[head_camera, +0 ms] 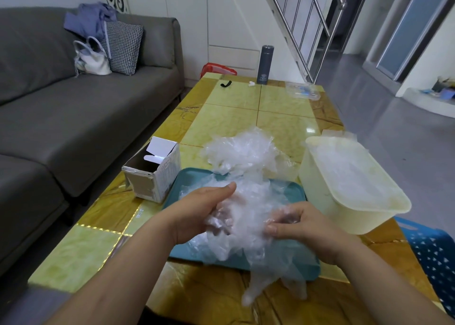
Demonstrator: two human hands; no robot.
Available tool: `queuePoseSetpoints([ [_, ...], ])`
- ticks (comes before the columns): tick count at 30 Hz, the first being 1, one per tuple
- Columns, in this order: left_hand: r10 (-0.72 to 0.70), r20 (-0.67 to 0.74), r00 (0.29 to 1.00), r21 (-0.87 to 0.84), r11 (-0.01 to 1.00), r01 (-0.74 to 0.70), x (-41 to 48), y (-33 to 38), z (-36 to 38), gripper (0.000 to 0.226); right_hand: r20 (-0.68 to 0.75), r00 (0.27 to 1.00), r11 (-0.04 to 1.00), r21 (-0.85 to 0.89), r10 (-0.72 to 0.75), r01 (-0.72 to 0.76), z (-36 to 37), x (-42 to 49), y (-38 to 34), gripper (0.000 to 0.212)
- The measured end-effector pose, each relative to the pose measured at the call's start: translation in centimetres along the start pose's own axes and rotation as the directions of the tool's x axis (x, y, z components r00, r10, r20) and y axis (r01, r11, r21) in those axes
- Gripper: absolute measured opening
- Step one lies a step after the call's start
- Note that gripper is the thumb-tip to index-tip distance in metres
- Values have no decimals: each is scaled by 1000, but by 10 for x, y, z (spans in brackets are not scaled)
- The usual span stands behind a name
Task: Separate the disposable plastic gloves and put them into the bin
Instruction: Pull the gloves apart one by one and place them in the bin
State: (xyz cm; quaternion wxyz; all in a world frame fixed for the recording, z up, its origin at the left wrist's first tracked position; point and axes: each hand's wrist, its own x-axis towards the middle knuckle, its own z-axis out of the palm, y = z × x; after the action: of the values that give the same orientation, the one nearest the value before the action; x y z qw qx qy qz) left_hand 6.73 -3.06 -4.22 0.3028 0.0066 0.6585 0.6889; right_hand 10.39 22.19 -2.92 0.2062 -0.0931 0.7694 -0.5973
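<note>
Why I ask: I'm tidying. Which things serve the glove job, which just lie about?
Job: gloves, left hand, right hand, cream bin, teal tray.
Lying about: dark flask, white handbag, blue basket.

No wording can be read. The cardboard box (pixel 157 176) on the table (pixel 231 98) has rows of small grey print on its side, too fine to make out. The dark flask (pixel 265 64) carries a pale emblem with a blurred line beneath.
</note>
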Motion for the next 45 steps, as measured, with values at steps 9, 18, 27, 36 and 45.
queuePoseSetpoints([
  [9, -204, -179, 962, -161, 971, 176, 14, -9, 3, 27, 55, 957, 949, -125, -284, 289, 4, -8, -21, 10],
  [18, -157, -94, 983, 58, 985, 163, 17, -20, 13, 42, -33, 972, 972, -50, -231, 230, 6, -5, -12, 18],
  [27, 402, -79, 912, 439, 836, -330, -19, 13, -8, 37, 73, 990, 976, 190, -118, 102, -21, -10, -10, 47],
  [36, 337, -115, 934, 111, 939, -325, -22, 1, 26, 9, 27, 1000, 917, 400, -4, -7, -24, -22, -32, 35],
  [45, 110, -56, 992, -365, 923, -123, -39, -38, 28, 16, 31, 989, 925, 353, 142, -144, -42, -47, -14, 72],
])
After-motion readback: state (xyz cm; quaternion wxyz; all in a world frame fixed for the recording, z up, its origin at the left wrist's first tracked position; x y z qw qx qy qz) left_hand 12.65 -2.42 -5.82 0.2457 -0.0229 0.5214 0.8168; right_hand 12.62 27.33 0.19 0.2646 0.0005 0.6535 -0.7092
